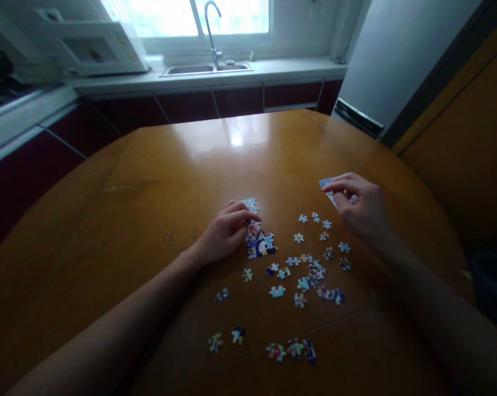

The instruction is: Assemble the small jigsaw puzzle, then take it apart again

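My left hand (227, 228) lies over a partly joined jigsaw puzzle (265, 246), its fingers stretched out across the pieces. The joined section shows a blue cartoon dog's face at its near end, and my fingers hide part of its middle. Off to the right, my right hand (361, 206) has its thumb and fingers bent around a small printed card (328, 182) with a pale blue edge. Most of the card's picture is covered by that hand. Between the hands and nearer to me lie loose puzzle pieces (277, 291), several of them bunched in a cluster (314, 272).
More pieces (296, 348) lie near the front of the brown wooden table (182, 165). Beyond it are a counter with a sink (190, 69), a tap (210, 27) and a white microwave (95, 49). A fridge (400, 49) stands at the right.
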Demonstrator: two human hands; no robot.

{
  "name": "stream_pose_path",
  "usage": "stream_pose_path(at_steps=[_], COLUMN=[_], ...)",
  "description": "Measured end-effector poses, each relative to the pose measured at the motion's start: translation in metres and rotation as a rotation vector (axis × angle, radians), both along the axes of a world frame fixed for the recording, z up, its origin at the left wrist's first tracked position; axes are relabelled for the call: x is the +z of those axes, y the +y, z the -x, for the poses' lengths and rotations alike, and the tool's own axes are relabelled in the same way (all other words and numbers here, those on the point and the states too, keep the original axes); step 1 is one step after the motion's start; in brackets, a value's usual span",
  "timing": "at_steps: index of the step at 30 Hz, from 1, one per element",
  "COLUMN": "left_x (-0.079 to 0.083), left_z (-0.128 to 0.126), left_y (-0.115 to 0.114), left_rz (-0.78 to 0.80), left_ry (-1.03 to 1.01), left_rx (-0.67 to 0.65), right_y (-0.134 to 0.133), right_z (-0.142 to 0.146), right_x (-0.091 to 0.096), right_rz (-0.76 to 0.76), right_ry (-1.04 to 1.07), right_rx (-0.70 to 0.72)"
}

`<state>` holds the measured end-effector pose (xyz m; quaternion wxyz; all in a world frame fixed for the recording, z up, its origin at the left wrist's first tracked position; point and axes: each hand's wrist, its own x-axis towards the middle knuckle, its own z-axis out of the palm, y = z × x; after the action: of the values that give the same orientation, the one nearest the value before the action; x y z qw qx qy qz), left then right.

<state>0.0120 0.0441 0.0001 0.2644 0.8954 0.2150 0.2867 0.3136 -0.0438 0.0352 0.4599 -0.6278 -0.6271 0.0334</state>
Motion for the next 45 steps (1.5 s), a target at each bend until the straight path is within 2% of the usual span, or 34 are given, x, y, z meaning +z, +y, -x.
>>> stream_pose_path(at_steps=[13,24,45], left_x=[0.000,0.002,0.002], left_z=[0.001,0.000,0.001], left_y=[0.000,0.000,0.000], left_rz=[0.000,0.007,0.004], left_ry=[0.005,0.018,0.008], left_rx=[0.000,0.010,-0.002], right_y=[0.000,0.004,0.004], right_z=[-0.004,-0.002,0.002], right_x=[0.003,-0.010,-0.011], right_rz=[-0.015,0.029,0.081], right_ry=[0.004,-0.041,-0.048], right_rx=[-0.007,0.007,0.028])
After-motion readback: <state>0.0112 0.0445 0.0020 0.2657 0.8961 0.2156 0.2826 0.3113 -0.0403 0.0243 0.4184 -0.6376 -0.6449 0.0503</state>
